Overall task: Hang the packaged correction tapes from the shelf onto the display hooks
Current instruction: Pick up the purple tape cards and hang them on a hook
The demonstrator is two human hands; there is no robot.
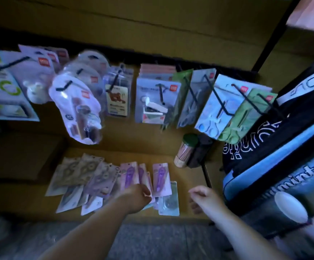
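Several packaged correction tapes lie flat on the cardboard shelf (190, 166): purple ones (129, 175) in the middle, another purple pack (160, 178) to their right, grey-beige ones (81, 171) at the left, a teal pack (169, 201) in front. My left hand (135, 196) rests on the purple packs, fingers curled at their lower edge; a firm grip cannot be made out. Apart to the right, my right hand (202, 198) hovers above the shelf, loosely curled and holding nothing. Black display hooks (214, 94) above carry other packaged stationery.
Hanging packs fill the hooks from the far left (6, 87) to the right (250, 113). A green-capped jar (186, 149) stands at the shelf's right. Black and blue badminton bags (283, 156) crowd the right side. Grey floor lies below.
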